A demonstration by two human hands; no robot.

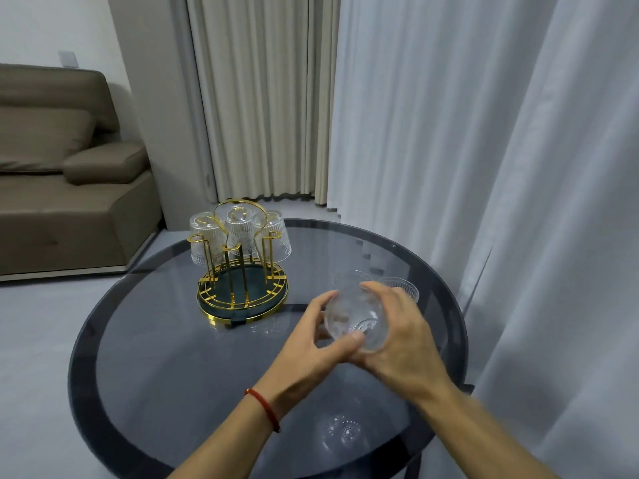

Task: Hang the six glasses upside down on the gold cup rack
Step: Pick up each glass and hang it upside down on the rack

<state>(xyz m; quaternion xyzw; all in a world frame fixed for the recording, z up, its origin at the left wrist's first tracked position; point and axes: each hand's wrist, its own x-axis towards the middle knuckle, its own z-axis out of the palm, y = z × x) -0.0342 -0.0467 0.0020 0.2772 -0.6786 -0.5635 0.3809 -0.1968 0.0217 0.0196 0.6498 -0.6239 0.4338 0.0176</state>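
The gold cup rack [242, 299] stands on the round glass table [173, 340], left of centre. Three ribbed clear glasses hang upside down on its back pegs: the left one [202, 238], the middle one [240, 233], the right one [275, 238]. The three front pegs are bare. My left hand [311, 347] and my right hand [404, 337] both grip one clear glass [356, 316], tilted, above the table right of the rack. Two more glasses stand upright behind my hands, one [351, 280] and another [401, 288].
White curtains [484, 133] hang close along the table's right side. A brown sofa [62, 188] sits at the far left beyond the table. A red cord is around my left wrist [264, 409].
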